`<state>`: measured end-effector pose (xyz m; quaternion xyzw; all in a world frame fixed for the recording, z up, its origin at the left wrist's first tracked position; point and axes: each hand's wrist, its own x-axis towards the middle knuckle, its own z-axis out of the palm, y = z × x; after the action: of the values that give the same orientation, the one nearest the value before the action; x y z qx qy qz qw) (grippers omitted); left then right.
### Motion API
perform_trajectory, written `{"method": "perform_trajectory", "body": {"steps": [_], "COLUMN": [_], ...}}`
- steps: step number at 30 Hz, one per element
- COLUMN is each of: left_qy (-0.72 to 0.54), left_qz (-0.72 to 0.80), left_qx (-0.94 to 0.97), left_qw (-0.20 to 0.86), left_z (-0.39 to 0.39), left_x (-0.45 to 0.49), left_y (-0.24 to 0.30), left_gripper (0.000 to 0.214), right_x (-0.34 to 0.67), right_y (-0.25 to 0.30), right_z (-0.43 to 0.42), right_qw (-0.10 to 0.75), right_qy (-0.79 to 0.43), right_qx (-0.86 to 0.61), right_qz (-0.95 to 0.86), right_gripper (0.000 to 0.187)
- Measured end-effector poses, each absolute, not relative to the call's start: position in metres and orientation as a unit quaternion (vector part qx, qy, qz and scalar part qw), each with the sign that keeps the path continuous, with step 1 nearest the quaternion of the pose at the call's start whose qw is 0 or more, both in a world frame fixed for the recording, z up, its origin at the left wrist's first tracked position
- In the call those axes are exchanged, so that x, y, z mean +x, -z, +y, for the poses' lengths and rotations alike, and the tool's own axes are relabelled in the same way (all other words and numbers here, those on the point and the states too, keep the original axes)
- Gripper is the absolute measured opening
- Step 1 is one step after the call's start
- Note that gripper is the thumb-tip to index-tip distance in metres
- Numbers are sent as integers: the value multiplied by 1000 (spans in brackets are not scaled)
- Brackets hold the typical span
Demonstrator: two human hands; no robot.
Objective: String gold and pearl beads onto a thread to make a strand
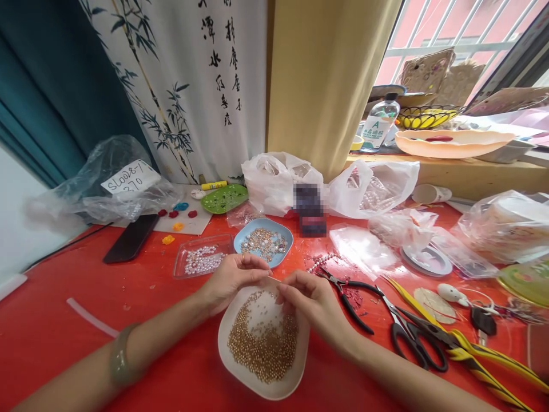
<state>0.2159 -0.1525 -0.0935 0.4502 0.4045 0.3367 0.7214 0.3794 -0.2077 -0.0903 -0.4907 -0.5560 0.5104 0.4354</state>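
Over the far rim of a white dish (226, 349) heaped with gold beads (266, 357), my two hands come close together. A thin pale strand (274, 279), thread or wire, runs between their fingertips. My left hand (234, 279) pinches one end, fingers closed, a ring on one finger. The other end is in the closed fingers of my right hand (311, 297); its fingertips partly cover the dish's far right side. Just beyond them sits a blue dish (286, 229) of mixed beads. A clear tray (180, 266) with white pearl beads lies past my left hand.
On the right lie black-handled pliers (354, 312), scissors (418, 343) and yellow-handled pliers (472, 349). White plastic bags (369, 189) line the back near a green dish (225, 198). A black phone (131, 239) rests at left on the red table (55, 343).
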Motion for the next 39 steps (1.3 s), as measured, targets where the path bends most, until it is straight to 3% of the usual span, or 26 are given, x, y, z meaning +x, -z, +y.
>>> {"method": "perform_trajectory", "body": {"steps": [39], "left_qy": [-290], "left_qz": [376], "left_qx": [587], "left_qw": [656], "left_z": [-152], "left_x": [215], "left_y": [95], "left_gripper": [17], "right_x": [377], "right_y": [96], "right_z": [-204], "right_qw": [415], "right_qy": [-516], "right_qx": [-481], "right_qz": [-575], "right_gripper": [16]}}
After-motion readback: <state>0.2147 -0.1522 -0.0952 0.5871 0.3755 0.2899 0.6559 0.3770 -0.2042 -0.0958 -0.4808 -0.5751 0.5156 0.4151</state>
